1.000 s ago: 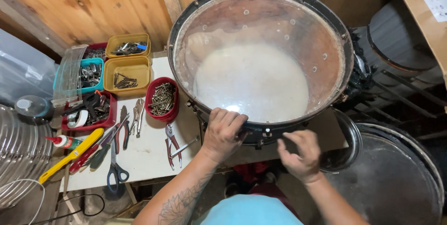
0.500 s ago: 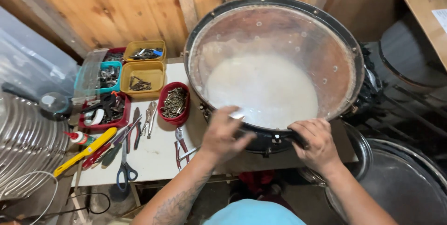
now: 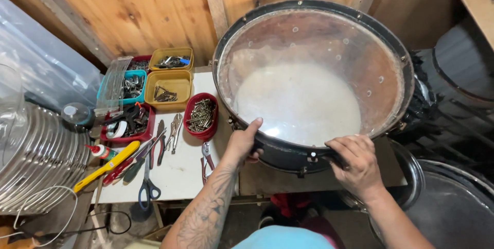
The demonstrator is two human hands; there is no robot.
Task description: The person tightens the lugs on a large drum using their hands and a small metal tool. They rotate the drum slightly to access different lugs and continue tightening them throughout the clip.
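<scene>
While the large round black-hooped drum (image 3: 314, 74) with clear skin overhangs the white tabletop's (image 3: 175, 177) right edge, left hand (image 3: 243, 143) and right hand (image 3: 357, 164) both clasp its near rim.

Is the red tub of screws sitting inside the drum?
No, the red tub of screws stands on the white table to the left of the drum, outside its rim.

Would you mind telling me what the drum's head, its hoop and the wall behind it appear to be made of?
Drum head: seemingly clear plastic film, glossy; the shell's inside shows through it. Hoop: probably metal painted black, carrying small bolts. Wall: bare wood planks with visible grain and knots. Left hand and right hand grip the hoop.
</scene>
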